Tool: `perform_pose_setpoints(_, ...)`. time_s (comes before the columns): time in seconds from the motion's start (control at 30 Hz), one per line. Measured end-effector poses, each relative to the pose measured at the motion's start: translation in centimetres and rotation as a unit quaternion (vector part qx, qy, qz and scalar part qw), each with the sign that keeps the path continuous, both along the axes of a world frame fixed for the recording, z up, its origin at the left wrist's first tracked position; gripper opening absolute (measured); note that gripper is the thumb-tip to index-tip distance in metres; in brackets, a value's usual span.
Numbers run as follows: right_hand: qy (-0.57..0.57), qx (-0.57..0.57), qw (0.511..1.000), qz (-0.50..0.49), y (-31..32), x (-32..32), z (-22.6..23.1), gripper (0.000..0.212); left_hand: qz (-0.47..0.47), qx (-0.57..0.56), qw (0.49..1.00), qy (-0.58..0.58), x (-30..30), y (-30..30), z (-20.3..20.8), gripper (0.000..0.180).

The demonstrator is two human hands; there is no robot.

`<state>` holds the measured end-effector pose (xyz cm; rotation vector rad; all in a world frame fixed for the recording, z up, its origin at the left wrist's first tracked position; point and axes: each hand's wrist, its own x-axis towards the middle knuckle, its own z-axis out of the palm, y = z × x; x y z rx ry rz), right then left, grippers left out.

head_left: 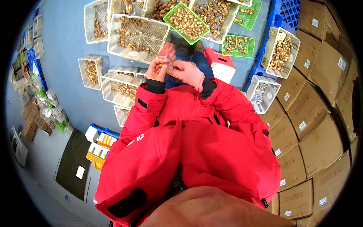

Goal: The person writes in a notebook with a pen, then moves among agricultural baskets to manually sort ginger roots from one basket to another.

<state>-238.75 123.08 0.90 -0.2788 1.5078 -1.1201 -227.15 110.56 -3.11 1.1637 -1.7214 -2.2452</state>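
My left hand (155, 70) is closed, its fingertips pinched at the cuff end of a limp pink glove (168, 52). The glove is blurred and sticks out past my fingers, away from me. My right hand (189, 73), which looks pink as if gloved, meets the left one from the right, its fingers bent against the same spot. What lies between the fingertips is partly hidden. Just beyond the hands stands a white mesh crate (113, 44) with gold-coloured small parts (130, 36). A green basket (166, 18) full of such parts rests tilted across the crates.
More white crates (79, 62) of gold parts stand at the left. A red and white box (226, 72) and a small green basket (223, 48) are at the right. Stacked cardboard cartons (314, 117) and blue plastic pallets (273, 19) line the right side.
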Motion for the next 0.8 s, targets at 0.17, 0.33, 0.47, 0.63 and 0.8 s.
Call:
perform_pose_setpoints(0.17, -0.08, 0.019, 0.996, -0.016, 0.1, 1.3, -5.4, 0.026, 0.124, 0.081, 0.989, -0.014, 2.5, 2.2, -2.7, 0.016)
perform_pose_setpoints(0.33, -0.257, -0.052, 0.962, -0.078, -1.6, 3.0, -7.8, 0.024, 0.179, -0.009, 0.983, -0.034, 3.8, 2.7, -3.4, 0.016)
perform_pose_setpoints(0.47, -0.241, -0.004, 0.97, -0.02, -3.6, 4.5, -8.9, 0.02, 0.21, 0.019, 0.977, -0.015, 6.3, 1.7, -3.9, 0.017)
perform_pose_setpoints(0.63, -0.156, -0.03, 0.987, 0.012, -5.7, 6.5, -11.8, 0.024, 0.266, 0.053, 0.962, -0.039, 8.3, 1.3, -6.3, 0.017)
perform_pose_setpoints(0.8, 0.027, -0.037, 0.97, 0.239, -9.1, 6.6, -13.8, 0.024, 0.352, -0.06, 0.932, -0.063, 9.4, 1.6, -14.2, 0.009)
